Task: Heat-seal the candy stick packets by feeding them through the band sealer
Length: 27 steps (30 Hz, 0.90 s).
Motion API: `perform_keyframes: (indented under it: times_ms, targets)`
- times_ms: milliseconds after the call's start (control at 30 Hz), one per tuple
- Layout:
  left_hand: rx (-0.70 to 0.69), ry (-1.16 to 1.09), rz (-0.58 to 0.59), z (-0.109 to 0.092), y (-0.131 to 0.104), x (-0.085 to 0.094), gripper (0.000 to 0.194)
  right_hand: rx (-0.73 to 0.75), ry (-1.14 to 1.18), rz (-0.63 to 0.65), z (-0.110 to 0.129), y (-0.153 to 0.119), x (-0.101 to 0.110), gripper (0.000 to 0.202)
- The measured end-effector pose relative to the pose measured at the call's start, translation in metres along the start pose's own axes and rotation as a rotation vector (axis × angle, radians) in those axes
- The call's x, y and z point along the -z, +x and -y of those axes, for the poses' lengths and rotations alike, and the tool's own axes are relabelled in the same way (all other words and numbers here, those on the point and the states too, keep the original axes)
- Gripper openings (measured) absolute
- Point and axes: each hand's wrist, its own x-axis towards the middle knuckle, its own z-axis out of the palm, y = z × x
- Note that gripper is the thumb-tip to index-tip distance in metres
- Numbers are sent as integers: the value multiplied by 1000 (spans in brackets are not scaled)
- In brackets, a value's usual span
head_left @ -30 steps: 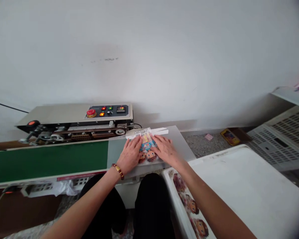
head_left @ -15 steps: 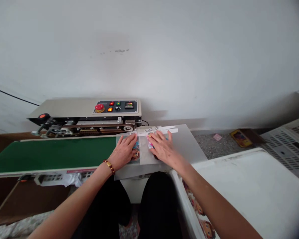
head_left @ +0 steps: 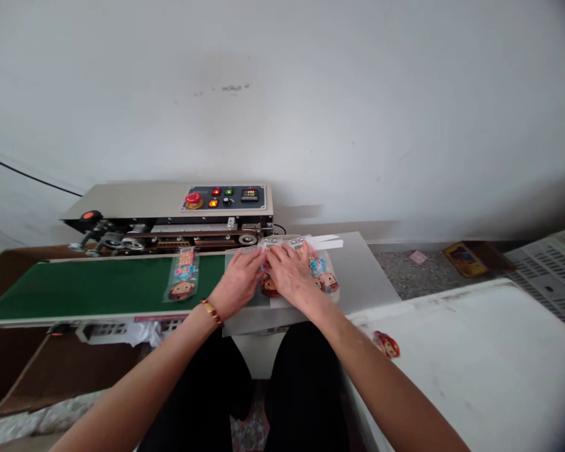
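1. a cartoon-print packet [head_left: 269, 288] is lying on the grey sheet [head_left: 362, 270] beneath both hands, more packets [head_left: 328, 282] resting just right.
2. the right hand [head_left: 289, 273] is spreading its fingers; the left hand [head_left: 241, 279] is touching in, any pinch impossible to tell.
3. a lone packet [head_left: 182, 279] is lying on the green belt [head_left: 103, 289], apparently passed along; the others are seemingly lagging.
4. fingers are hiding the packet's middle.

A printed packet [head_left: 184, 274] lies on the green belt [head_left: 98, 285]

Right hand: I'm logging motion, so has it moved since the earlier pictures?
Yes: judged against the machine, the right hand has moved left, closer to the machine's right end.
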Motion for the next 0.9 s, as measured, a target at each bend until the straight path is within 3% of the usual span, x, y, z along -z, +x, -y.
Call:
perform_keyframes:
  times_ms: [67, 167, 333, 600, 733, 900]
  targets:
    - [-18, -38, 30, -15, 12, -13, 45, -21, -16, 5, -9, -5, 3, 40]
    - [-2, -43, 57, -18, 14, -25, 50, 22, -22, 32, -20, -12, 4, 43]
    - [0, 27, 51, -11, 3, -23, 51, 95, -21, 54, -19, -14, -6, 44]
    - [-56, 11, 81, -37, 25, -28, 45, 3, -75, 66, -35, -18, 5, 41]
    - [37, -48, -22, -27, 16, -32, 47, -18, -70, 38, -32, -20, 10, 34]
    - [12, -13, 18, -6, 3, -31, 46, -30, -91, 52, -25, -22, 11, 35]
